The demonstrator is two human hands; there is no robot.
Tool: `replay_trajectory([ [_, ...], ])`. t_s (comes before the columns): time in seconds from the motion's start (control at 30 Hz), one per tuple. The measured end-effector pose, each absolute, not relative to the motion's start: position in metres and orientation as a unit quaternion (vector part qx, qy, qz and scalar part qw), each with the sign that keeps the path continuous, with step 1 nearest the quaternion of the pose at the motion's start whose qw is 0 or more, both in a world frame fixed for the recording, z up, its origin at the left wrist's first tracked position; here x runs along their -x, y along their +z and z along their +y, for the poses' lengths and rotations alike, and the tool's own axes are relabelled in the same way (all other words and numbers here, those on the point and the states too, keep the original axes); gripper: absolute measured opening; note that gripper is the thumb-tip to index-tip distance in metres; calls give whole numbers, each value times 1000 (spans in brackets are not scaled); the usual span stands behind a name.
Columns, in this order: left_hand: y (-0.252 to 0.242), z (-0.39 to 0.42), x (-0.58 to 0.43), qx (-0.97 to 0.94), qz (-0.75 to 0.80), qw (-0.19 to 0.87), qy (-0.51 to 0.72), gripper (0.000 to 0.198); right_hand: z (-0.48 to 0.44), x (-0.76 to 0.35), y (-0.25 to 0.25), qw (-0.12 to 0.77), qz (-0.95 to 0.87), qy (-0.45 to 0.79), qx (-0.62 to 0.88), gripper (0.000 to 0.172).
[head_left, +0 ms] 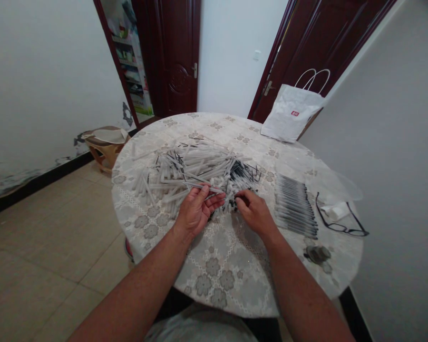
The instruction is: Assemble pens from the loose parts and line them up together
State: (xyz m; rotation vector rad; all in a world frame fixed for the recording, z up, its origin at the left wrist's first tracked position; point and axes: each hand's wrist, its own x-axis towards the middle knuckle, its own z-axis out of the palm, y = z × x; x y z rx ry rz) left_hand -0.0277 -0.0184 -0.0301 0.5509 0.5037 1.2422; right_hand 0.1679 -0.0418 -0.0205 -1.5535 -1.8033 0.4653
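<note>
A large loose pile of thin, translucent white tubes, like pen barrels, covers the middle of the table. Dark thin sticks and small black pieces are mixed into its right side. At the pile's near edge my left hand, palm partly up, pinches a white tube between thumb and fingers. My right hand is just to its right, fingers curled together by the small black pieces; what they hold is hidden. Right of this hand lies a neat row of pen-like tubes with dark ends.
On the round table's flowered cloth, black-framed glasses, a white roll and a small dark grey object lie at right. A white paper bag stands at the back right. A stool is on the floor at left.
</note>
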Motion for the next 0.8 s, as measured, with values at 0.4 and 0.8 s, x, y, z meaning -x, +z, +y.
replay_trajectory([
  [0.4, -30, -21, 22, -292, 254, 728, 566, 32, -44, -148, -27, 556, -523, 411, 498, 27],
  [0.8, -30, -22, 22, -289, 253, 729, 567, 34, -43, -143, -33, 547, -534, 413, 495, 25],
])
